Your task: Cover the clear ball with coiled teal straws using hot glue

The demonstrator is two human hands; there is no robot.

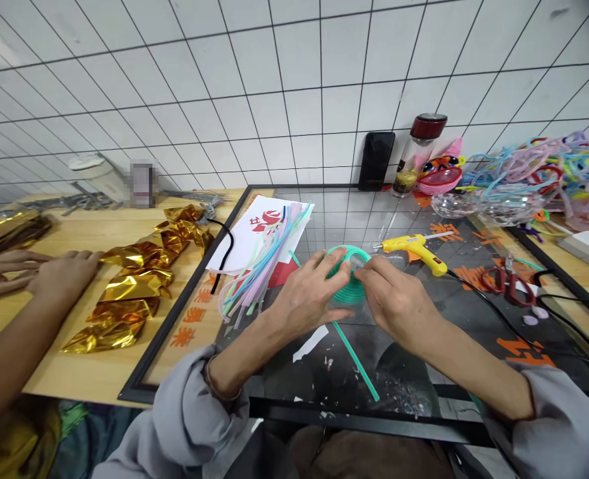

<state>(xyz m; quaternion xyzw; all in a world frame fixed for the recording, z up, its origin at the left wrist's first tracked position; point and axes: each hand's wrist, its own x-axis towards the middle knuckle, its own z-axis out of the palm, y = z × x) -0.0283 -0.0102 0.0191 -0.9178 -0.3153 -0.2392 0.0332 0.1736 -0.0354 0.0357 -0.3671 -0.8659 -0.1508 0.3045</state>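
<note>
A round green coiled piece (350, 293), ringed like a small bowl with something clear inside its top, is held between my two hands above the dark glass tabletop. My left hand (314, 283) wraps its left side, thumb below and fingers over the rim. At the right rim, my right hand (397, 293) is closed with its fingertips pinched against the piece; what exactly lies between them is hidden. A thin green strip (357, 362) lies on the glass below my left hand. Just beyond my right hand rests a yellow glue gun (417, 251).
Pastel strips (269, 256) lie on white paper (242, 243) at left. Red-handled scissors (508, 286) and the glue gun's cord are at right. A phone (377, 159), glass bottle (414, 156) and tangled pipe cleaners (538, 169) line the wall. Gold foil (135, 293) lies near another person's hands (65, 276).
</note>
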